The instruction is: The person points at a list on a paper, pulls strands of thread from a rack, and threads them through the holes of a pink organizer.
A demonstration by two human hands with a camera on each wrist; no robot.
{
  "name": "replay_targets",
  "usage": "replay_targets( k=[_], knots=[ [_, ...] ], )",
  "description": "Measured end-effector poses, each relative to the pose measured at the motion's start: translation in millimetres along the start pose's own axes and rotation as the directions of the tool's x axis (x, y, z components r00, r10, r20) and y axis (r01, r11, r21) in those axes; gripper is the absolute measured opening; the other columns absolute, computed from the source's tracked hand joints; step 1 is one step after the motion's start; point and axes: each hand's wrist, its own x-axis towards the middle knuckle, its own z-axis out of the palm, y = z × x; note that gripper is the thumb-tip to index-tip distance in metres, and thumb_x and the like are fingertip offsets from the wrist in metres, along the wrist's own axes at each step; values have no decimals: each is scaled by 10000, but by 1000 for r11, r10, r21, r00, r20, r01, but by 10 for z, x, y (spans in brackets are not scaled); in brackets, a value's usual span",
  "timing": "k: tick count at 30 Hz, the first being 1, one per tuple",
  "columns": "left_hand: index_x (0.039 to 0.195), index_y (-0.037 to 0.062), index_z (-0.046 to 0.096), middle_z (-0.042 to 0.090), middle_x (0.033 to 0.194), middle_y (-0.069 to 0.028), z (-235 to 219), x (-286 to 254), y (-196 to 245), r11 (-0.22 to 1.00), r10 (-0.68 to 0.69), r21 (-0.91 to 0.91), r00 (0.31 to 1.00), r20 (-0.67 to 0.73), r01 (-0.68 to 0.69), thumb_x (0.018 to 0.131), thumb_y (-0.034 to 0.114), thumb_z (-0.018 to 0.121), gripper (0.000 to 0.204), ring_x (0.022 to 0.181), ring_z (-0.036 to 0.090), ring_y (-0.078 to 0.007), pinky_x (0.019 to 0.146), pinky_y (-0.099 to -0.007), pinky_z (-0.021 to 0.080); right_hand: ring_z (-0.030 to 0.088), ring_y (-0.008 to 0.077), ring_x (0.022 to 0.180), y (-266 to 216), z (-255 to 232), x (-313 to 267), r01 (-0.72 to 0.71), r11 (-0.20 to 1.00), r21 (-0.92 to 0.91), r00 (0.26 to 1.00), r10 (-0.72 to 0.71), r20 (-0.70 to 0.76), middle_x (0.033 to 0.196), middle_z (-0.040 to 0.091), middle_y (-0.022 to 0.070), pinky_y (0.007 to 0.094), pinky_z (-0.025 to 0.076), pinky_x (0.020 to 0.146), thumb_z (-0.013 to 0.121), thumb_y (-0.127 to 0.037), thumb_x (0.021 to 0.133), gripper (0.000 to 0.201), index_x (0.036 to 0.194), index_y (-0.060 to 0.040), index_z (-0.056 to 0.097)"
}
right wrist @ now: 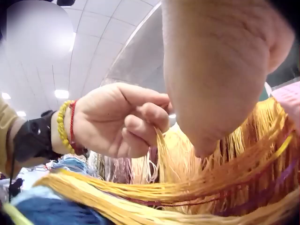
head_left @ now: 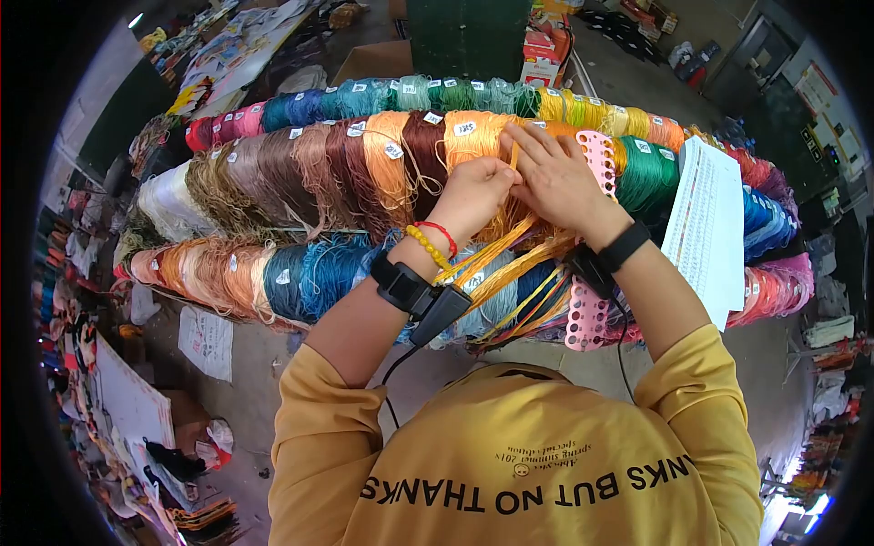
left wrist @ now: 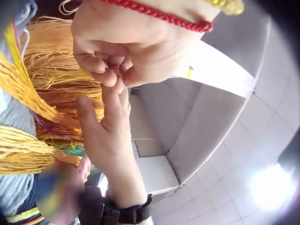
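My left hand (head_left: 478, 189) curls its fingers and pinches a thin lock of orange thread (right wrist: 161, 140) between thumb and fingertips. The right hand (head_left: 560, 187) lies just beside it, fingers mostly straight over the orange skeins, fingertips at the same lock. In the left wrist view, the right hand (left wrist: 110, 136) reaches its fingers up to the left fingertips, thumb apart. Behind both hands hangs a light orange thread skein (head_left: 469, 136) with a white number tag. Loose golden-yellow thread bundles (head_left: 510, 264) drape below the hands, beside a pink perforated card (head_left: 596, 164).
Rows of tagged thread skeins run across the rack, including brown skeins (head_left: 282, 173), green skeins (head_left: 646, 173) and blue skeins (head_left: 328, 273). A printed white sheet (head_left: 706, 218) lies over the rack at right. Another pink perforated card (head_left: 587, 314) hangs at the near edge.
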Motion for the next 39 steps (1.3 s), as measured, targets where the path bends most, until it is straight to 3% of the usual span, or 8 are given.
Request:
replay_targets(
  k=[6, 9, 15, 21, 25, 28, 35, 39],
  knots=[
    [868, -16, 619, 625, 747, -102, 10, -136, 25, 948, 179, 267, 984, 7, -174, 863, 142, 513, 190, 714, 587, -168, 689, -295, 458, 347, 217, 1278, 59, 146, 15, -66, 998, -25, 998, 66, -4, 1396, 362, 68, 465, 293, 989, 609, -399, 782, 686, 1337, -79, 366],
    [895, -11, 602, 560, 745, 12, -74, -289, 57, 935, 257, 232, 963, 77, -268, 900, 136, 501, 178, 702, 483, -51, 627, -213, 397, 333, 225, 1289, 48, 125, 20, -85, 996, 3, 996, 85, 39, 1406, 342, 84, 454, 245, 1029, 612, -394, 772, 743, 1371, -79, 305],
    [873, 7, 599, 544, 733, 28, -318, -814, 324, 931, 292, 227, 956, 10, -287, 903, 147, 498, 176, 677, 451, -33, 597, -195, 369, 324, 227, 1293, 53, 149, 0, -94, 995, -14, 994, 94, 59, 1409, 335, 86, 452, 225, 1048, 610, -401, 783, 752, 1382, -86, 283],
    [841, 34, 599, 417, 616, 74, -595, -1204, 433, 993, 60, 104, 995, -85, -51, 892, 172, 510, 172, 556, 322, -3, 496, -171, 230, 347, 214, 1278, 47, 162, -3, -103, 995, -17, 994, 103, 29, 1396, 356, 77, 468, 241, 1037, 613, -399, 784, 721, 1364, -90, 317],
    [858, 18, 583, 392, 605, 78, -487, -1301, 481, 981, 147, 141, 983, -109, -132, 899, 183, 498, 190, 538, 295, -17, 491, -188, 224, 365, 208, 1268, 49, 171, 3, -110, 994, -7, 994, 110, 6, 1387, 370, 71, 471, 249, 1032, 614, -403, 781, 703, 1351, -96, 341],
    [877, 0, 600, 539, 721, 28, -570, -1493, 663, 997, 69, -29, 992, -108, -72, 896, 151, 517, 174, 625, 409, -21, 555, -172, 314, 369, 209, 1266, 49, 175, 0, -106, 994, -12, 994, 107, 5, 1386, 374, 70, 471, 252, 1031, 611, -405, 783, 691, 1345, -99, 350],
    [919, -4, 510, 332, 577, 55, -968, -2012, 857, 843, 303, -331, 882, -362, -425, 911, 127, 462, 140, 497, 292, -26, 451, -183, 226, 376, 221, 1256, 58, 160, -4, -107, 994, 3, 994, 107, -10, 1373, 385, 75, 453, 258, 1022, 617, -384, 783, 654, 1317, -95, 376],
    [971, -15, 452, 278, 584, 46, -1238, -2239, 965, 656, 424, -542, 850, -312, -526, 951, 115, 380, 150, 497, 265, -46, 480, -197, 247, 362, 209, 1269, 44, 187, -7, -119, 993, -4, 993, 119, 5, 1376, 384, 71, 465, 233, 1036, 585, -399, 808, 599, 1290, -88, 412]
  ],
)
